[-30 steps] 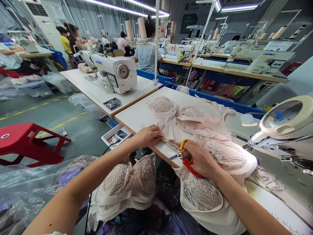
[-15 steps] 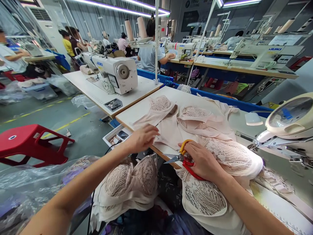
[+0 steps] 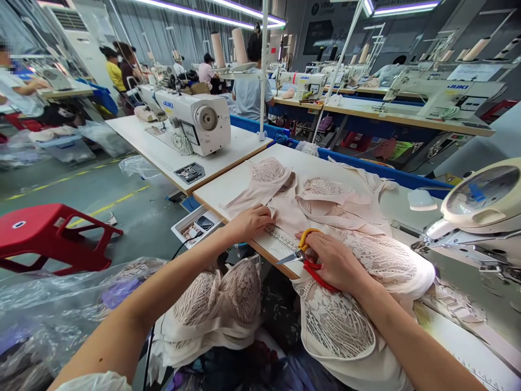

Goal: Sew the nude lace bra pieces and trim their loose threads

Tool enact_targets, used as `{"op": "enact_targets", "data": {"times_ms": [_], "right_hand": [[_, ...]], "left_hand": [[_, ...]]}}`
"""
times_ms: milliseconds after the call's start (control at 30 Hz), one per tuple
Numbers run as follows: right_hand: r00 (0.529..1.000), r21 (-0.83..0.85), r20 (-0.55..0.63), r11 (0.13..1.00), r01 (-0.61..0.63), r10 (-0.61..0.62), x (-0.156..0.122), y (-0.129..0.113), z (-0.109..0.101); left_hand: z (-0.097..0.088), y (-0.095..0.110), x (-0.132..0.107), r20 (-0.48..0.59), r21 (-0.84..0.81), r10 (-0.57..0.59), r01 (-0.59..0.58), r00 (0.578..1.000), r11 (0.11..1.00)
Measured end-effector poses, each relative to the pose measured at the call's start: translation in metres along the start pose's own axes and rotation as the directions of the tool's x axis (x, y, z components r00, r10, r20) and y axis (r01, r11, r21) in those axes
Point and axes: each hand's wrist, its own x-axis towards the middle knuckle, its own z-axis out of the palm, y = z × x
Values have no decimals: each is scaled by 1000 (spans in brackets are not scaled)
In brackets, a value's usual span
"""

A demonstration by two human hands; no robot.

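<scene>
My right hand (image 3: 331, 258) is closed round a pair of scissors (image 3: 291, 257) with one yellow and one red handle loop. Their blades point left over the table's front edge and look slightly parted. My left hand (image 3: 254, 221) has its fingers pinched at the lower edge of a pale pink lace bra (image 3: 271, 182) lying on the table; the fingertips are partly hidden. Another lace bra (image 3: 325, 190) lies just right of it. Beneath my right forearm, a further lace bra (image 3: 337, 320) hangs over the edge. A lace bra (image 3: 220, 298) rests on my lap.
A sewing machine head (image 3: 480, 217) stands at the right of the table. To the left are a second machine (image 3: 199, 122), an open drawer (image 3: 179, 228) and a red stool (image 3: 49, 233). Clear plastic bags (image 3: 73, 315) lie at lower left. Several people sit at machines behind.
My left hand has moved slightly right and forward onto the bra's edge, and that edge has shifted up, baring more of the ruler markings. The scissors have barely moved.
</scene>
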Motion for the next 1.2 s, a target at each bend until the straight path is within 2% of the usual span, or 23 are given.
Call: {"op": "enact_targets", "data": {"times_ms": [233, 400, 733, 967, 1200], "right_hand": [[999, -9, 11, 999, 38, -37, -4, -5, 1], [999, -10, -1, 999, 46, -46, 0, -9, 4], [996, -22, -59, 997, 68, -69, 4, -12, 7], [997, -26, -49, 998, 62, -63, 4, -12, 7], [997, -6, -44, 998, 67, -67, 5, -14, 5]], "left_hand": [[1, -4, -11, -52, 24, 25, -24, 998, 999], [0, -6, -15, -76, 11, -5, 6, 997, 1000], [-4, -11, -21, -40, -6, -12, 12, 999, 1000], [-5, -11, -20, -72, 13, 32, -31, 997, 999], [-7, -13, -19, -40, 66, 62, -59, 997, 996]]}}
